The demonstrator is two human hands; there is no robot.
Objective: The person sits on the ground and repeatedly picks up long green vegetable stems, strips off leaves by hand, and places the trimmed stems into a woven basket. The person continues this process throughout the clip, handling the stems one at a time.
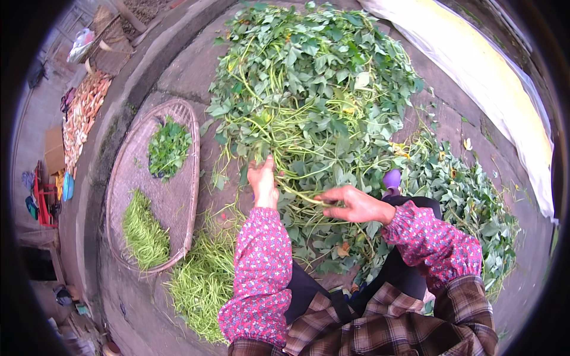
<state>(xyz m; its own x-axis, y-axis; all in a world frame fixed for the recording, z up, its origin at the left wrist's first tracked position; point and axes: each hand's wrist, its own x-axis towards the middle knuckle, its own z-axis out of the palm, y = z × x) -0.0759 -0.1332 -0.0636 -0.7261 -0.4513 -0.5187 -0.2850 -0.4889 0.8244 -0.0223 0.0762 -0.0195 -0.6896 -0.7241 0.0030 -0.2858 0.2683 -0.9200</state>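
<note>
A large heap of leafy green vines (311, 75), which look like sweet potato vines, spreads over the paved ground in front of me. My left hand (262, 180) is at the near left side of the heap, its fingers closed around vine stems (278, 144). Lower and to the right, my right hand (356, 204) pinches the end of a pale green vine stem (298, 193) between thumb and fingers. That stem runs from the right hand up towards the left. Leaves partly hide the left fingertips.
At left lies a woven bamboo tray (178, 200) with stripped green stalks (144, 231) and a leafy bunch (169, 149). A stalk pile (202, 285) lies beside my left sleeve. More vines (485, 213) lie at right, near a white sheet (485, 75). Corn cobs (84, 115) lie beyond the kerb.
</note>
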